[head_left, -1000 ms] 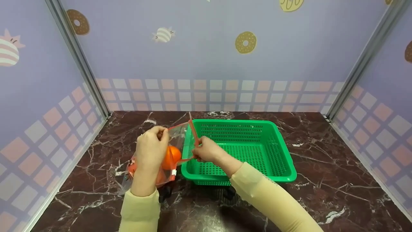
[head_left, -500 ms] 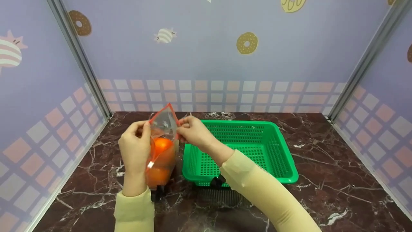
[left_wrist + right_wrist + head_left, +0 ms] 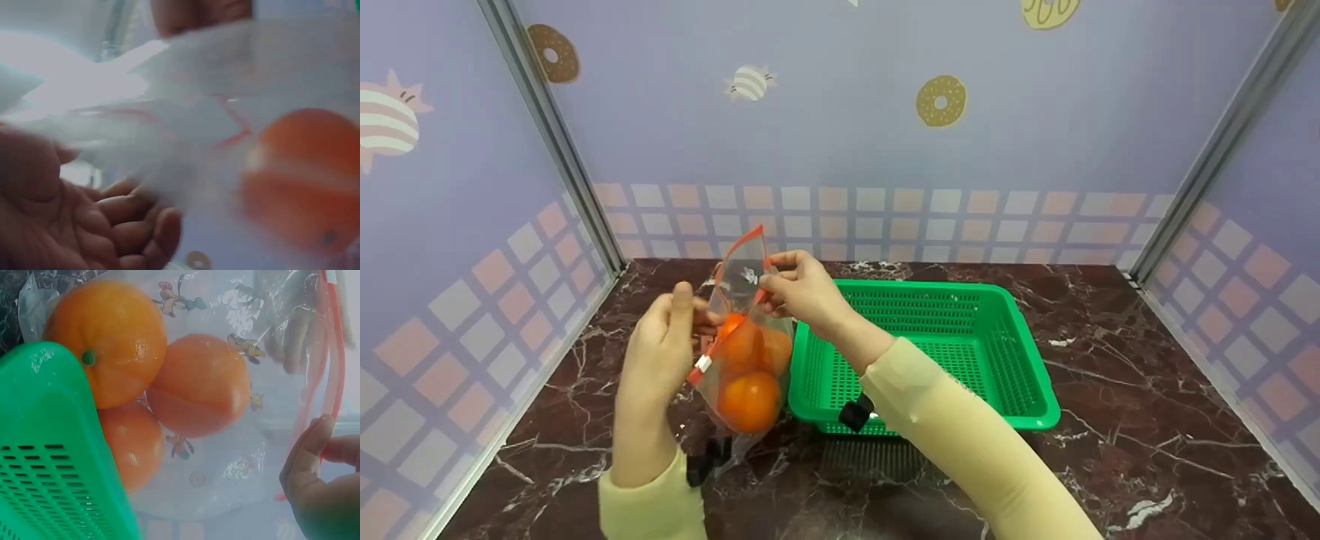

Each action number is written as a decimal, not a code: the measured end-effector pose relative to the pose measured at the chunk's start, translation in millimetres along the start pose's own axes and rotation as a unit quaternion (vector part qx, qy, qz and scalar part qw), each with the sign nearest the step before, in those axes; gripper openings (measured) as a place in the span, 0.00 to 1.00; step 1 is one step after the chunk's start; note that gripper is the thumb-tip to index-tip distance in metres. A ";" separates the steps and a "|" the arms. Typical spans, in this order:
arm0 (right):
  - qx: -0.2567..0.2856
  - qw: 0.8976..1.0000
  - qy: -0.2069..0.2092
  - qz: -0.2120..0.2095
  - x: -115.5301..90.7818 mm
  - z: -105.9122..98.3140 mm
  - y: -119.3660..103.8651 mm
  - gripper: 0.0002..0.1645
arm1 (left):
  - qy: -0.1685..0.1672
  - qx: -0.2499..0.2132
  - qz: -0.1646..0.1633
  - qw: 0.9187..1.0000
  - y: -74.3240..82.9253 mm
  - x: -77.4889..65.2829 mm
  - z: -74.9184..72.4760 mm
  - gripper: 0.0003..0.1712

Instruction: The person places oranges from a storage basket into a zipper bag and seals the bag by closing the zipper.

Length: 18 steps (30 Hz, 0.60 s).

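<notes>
A clear zip bag with red edging and a white slider hangs above the table, left of the green basket. Several oranges sit in it; three show in the right wrist view, one with a green stem button. My right hand pinches the red edge of the bag's mouth between thumb and fingers. Beside the other edge is my left hand, thumb raised and fingers loosely bent. In the left wrist view its palm faces the bag with nothing gripped.
A green perforated basket stands on the dark marbled table, close to the bag's right side. Patterned panels enclose the back and both sides. Black straps are on both wrists.
The bag has swung left and turned upright, its mouth rising away from the basket. My right hand has moved left and up with its edge. My left hand has let go and lowered slightly leftward.
</notes>
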State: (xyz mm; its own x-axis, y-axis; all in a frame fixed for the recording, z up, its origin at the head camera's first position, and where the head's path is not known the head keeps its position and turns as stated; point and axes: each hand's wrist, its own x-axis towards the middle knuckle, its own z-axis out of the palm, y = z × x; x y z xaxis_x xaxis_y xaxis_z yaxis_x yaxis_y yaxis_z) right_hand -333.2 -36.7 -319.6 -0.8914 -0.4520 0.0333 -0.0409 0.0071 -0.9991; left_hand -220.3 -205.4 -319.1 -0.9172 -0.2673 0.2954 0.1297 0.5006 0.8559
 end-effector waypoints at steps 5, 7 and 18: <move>0.002 1.000 0.000 0.002 0.2 -1.4 1.0 0.23 | -0.087 0.119 -0.022 0.989 16.3 -28.6 -16.2 0.36; 0.000 1.000 0.002 0.001 -0.1 -1.9 1.6 0.23 | -0.109 0.173 -0.025 0.979 19.7 -35.0 -16.7 0.33; -0.144 0.984 0.026 -0.102 3.7 -14.6 1.4 0.22 | 0.092 0.164 -0.026 0.982 8.7 -18.2 -12.9 0.10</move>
State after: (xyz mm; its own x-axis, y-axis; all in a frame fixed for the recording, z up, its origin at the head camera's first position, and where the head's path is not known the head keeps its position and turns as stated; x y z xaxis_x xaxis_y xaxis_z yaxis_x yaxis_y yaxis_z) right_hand -343.2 -25.3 -320.5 -0.8724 -0.4248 0.2419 -0.3421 0.1771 -0.9228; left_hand -197.5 -206.8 -311.6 -0.8315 -0.4285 0.3535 -0.0706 0.7127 0.6979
